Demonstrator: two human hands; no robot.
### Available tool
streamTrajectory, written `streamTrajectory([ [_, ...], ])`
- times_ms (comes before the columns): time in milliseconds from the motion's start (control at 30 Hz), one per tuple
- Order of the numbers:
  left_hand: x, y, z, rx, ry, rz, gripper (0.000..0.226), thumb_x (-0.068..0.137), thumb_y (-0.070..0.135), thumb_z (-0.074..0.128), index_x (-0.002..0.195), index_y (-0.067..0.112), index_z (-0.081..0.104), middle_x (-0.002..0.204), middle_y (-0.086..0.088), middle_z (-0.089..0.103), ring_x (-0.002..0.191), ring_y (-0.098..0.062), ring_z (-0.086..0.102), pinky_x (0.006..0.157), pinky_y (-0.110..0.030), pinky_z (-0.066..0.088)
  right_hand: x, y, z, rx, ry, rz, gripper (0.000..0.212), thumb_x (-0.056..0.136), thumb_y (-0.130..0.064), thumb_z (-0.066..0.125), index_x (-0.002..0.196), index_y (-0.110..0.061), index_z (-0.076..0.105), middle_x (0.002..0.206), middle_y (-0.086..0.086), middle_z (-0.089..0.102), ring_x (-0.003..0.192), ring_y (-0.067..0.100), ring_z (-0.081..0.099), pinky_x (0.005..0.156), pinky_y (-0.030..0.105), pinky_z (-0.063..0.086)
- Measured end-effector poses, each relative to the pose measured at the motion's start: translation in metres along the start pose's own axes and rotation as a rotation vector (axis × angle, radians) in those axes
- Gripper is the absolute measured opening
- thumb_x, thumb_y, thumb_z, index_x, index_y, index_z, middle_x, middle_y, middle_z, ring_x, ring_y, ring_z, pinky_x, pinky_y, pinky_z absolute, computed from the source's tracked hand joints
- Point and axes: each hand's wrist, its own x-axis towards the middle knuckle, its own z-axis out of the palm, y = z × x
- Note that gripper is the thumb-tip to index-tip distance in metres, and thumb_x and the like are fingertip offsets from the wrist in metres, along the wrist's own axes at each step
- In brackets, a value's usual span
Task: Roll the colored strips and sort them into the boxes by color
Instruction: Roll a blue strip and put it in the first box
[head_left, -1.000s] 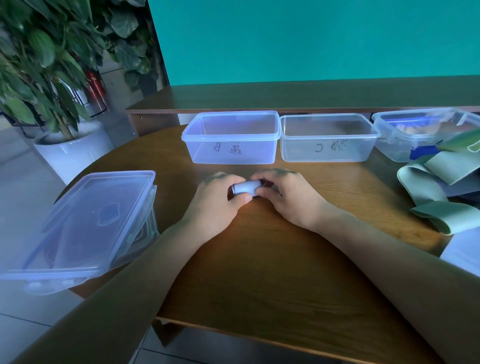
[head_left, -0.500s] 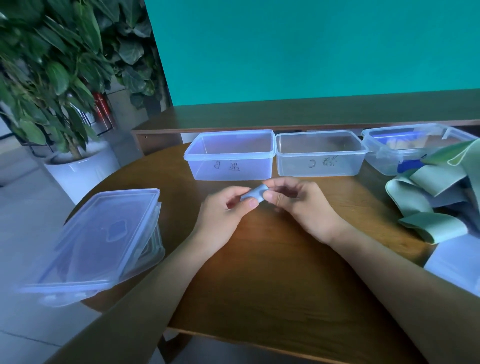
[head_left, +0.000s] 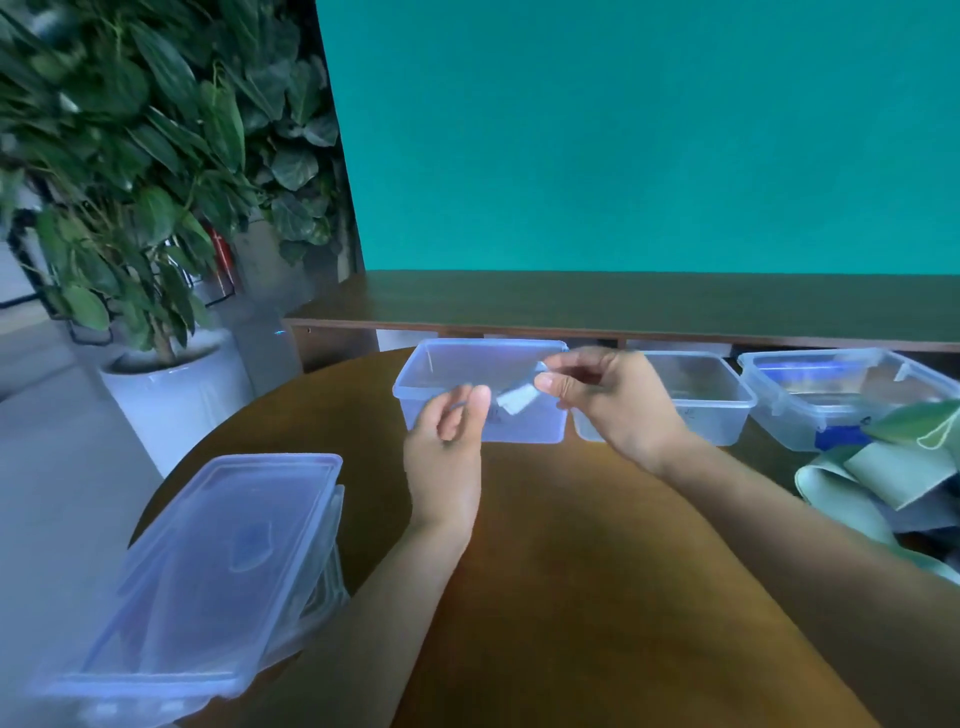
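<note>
Boxes number three, clear and lidless, in one row at the back of the round wooden table (head_left: 597, 597). Above the leftmost box (head_left: 415, 387), the right hand (head_left: 608, 400) pinches one pale blue rolled strip (head_left: 517, 399); the left hand (head_left: 449, 447), just beside, hangs loosely spread.

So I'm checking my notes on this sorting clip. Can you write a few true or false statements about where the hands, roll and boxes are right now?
1. The right hand pinches the pale blue roll. True.
2. The roll already lies in the left box. False: it is held in the air in front of that box.
3. The left hand holds nothing. True.
4. The green strips lie by the lids. False: they are at the table's right edge.
</note>
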Motion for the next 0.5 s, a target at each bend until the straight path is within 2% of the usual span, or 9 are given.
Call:
streamTrajectory([
  [133, 0.035, -0.017, -0.003, 0.225, 0.266, 0.159, 0.032, 0.092, 0.048, 0.066, 0.113, 0.025, 0.070, 0.094, 0.013, 0.067, 0.086, 0.006, 0.060, 0.077, -0.019, 0.051, 0.058, -0.003, 0.022, -0.123, -0.024, -0.028, 0.020, 0.088, -0.023, 0.080, 0.105, -0.014, 0.077, 0.090, -0.004, 0.075, 0.077, 0.006, 0.067, 0.079, 0.016, 0.053],
  [233, 0.052, -0.028, -0.008, 0.291, 0.361, 0.213, 0.035, 0.091, 0.043, 0.068, 0.119, 0.023, 0.069, 0.096, 0.003, 0.063, 0.085, 0.002, 0.055, 0.073, -0.008, 0.043, 0.094, 0.004, 0.047, -0.247, -0.077, -0.046, 0.023, 0.087, -0.023, 0.080, 0.108, -0.013, 0.077, 0.097, -0.001, 0.077, 0.089, 0.009, 0.068, 0.073, 0.002, 0.045],
  [267, 0.056, -0.030, -0.009, 0.296, 0.372, 0.195, 0.036, 0.091, 0.043, 0.068, 0.122, 0.024, 0.068, 0.099, 0.002, 0.060, 0.087, 0.003, 0.053, 0.072, -0.007, 0.040, 0.105, 0.006, 0.055, -0.272, -0.099, -0.034, 0.022, 0.087, -0.021, 0.080, 0.107, -0.013, 0.077, 0.097, -0.001, 0.076, 0.091, 0.010, 0.068, 0.070, 0.002, 0.045],
  [367, 0.066, -0.036, -0.007, 0.290, 0.337, 0.137, 0.044, 0.089, 0.048, 0.068, 0.129, 0.030, 0.064, 0.111, 0.003, 0.049, 0.093, 0.004, 0.050, 0.078, -0.014, 0.043, 0.133, 0.013, 0.075, -0.377, -0.197, 0.003, 0.020, 0.087, -0.019, 0.080, 0.107, -0.014, 0.077, 0.095, 0.000, 0.075, 0.095, 0.015, 0.069, 0.078, 0.024, 0.055],
  [433, 0.071, -0.039, -0.006, 0.279, 0.308, 0.109, 0.042, 0.090, 0.048, 0.068, 0.128, 0.030, 0.065, 0.117, 0.002, 0.046, 0.096, -0.002, 0.050, 0.085, -0.020, 0.043, 0.149, 0.019, 0.086, -0.457, -0.254, -0.014, 0.023, 0.087, -0.019, 0.081, 0.109, -0.014, 0.077, 0.100, 0.002, 0.076, 0.096, 0.015, 0.070, 0.082, 0.025, 0.055],
  [500, 0.076, -0.042, -0.005, 0.315, 0.299, 0.116, 0.038, 0.093, 0.044, 0.065, 0.127, 0.028, 0.067, 0.124, 0.002, 0.053, 0.105, -0.003, 0.049, 0.091, -0.020, 0.038, 0.161, 0.025, 0.095, -0.492, -0.289, -0.011, 0.027, 0.086, -0.021, 0.081, 0.112, -0.012, 0.076, 0.106, 0.004, 0.075, 0.097, 0.015, 0.068, 0.086, 0.024, 0.054],
])
